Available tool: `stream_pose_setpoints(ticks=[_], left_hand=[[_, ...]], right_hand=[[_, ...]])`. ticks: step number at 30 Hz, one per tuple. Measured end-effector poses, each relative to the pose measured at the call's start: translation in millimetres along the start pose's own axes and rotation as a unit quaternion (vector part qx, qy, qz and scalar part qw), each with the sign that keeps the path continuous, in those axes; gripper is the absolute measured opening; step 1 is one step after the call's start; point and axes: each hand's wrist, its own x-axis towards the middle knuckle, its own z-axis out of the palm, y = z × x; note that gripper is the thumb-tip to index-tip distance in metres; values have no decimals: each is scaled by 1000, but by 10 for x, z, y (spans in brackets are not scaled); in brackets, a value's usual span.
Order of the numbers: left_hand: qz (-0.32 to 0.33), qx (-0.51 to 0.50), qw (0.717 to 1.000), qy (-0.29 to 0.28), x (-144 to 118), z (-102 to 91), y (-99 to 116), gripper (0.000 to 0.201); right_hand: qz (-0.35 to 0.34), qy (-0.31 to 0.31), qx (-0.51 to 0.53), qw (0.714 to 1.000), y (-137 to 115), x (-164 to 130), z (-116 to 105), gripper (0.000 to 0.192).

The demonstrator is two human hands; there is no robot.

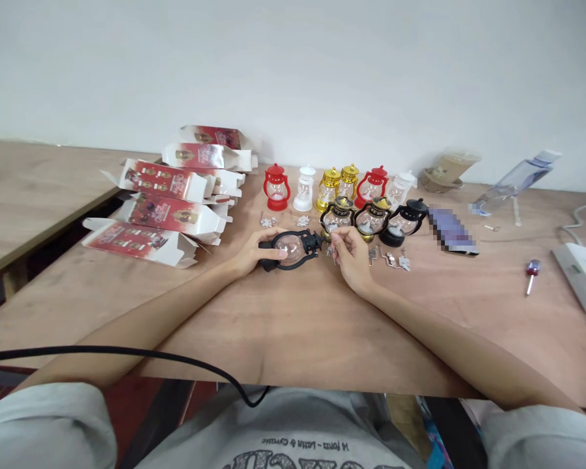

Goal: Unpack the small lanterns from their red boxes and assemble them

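My left hand (254, 253) is wrapped round a small black lantern (300, 250), which lies tilted on its side with its top pointing right. Close to that top, my right hand (350, 253) has thumb and finger pinched; whatever is between them is too small to make out. Behind my hands stand several upright mini lanterns: a red lantern (276, 188), a white lantern (303, 189), a gold lantern (328, 189), a bronze-coloured lantern (374, 218) and another black lantern (404, 223). Small metal pieces (394, 259) lie in front of them, partly behind my right hand.
Several opened red and white boxes (163, 215) are piled at the left. Toward the right are a phone (452, 231), a screwdriver (532, 277), a leaning clear bottle (515, 181), a lidded cup (450, 170) and a white device (583, 277). A black cable (127, 350) crosses my left arm.
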Motion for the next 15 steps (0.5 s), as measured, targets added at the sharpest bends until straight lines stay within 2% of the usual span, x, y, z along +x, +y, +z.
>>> stream_pose_setpoints(ticks=[7, 15], left_hand=[[-9, -5, 1000, 6, 0, -7, -4, 44], [-33, -96, 995, 3, 31, -13, 17, 43]], right_hand=[[-4, -9, -24, 1000, 27, -3, -10, 22], [-63, -41, -114, 991, -13, -50, -9, 17]])
